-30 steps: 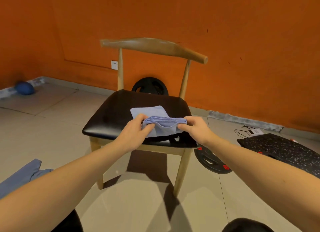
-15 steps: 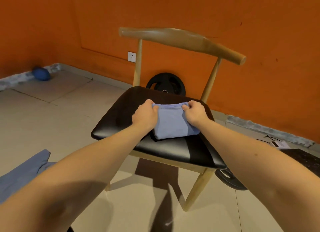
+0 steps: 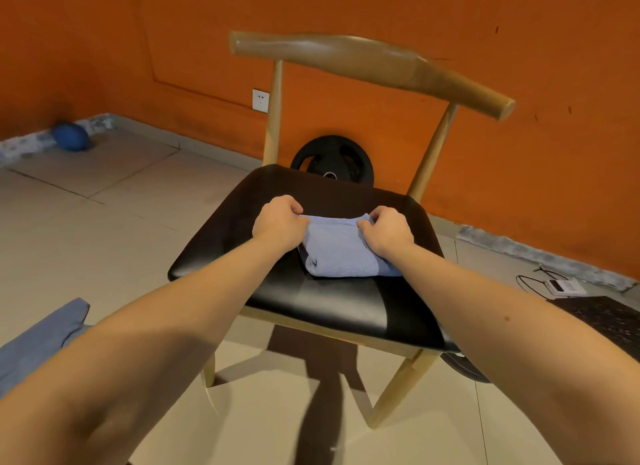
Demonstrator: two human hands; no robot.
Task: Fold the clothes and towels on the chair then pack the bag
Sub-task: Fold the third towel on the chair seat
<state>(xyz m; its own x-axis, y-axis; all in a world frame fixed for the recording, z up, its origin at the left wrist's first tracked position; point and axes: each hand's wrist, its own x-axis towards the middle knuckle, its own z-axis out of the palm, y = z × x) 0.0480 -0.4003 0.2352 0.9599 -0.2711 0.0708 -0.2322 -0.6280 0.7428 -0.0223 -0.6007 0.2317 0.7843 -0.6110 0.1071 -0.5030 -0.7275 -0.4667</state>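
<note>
The left hand (image 3: 277, 222) and the right hand (image 3: 389, 230), both closed, pinch the far corners of the folded light-blue cloth towel (image 3: 341, 251) between them on the black padded chair seat (image 3: 332, 301), probably to align the fold.

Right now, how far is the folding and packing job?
Done: the blue towel lies on the chair seat as a compact folded rectangle. In hand: the left hand and right hand pinch its far corners, finishing the fold. Left: another blue cloth lies unfolded on the floor at the left edge. No bag is in view, so packing has not begun.
</note>
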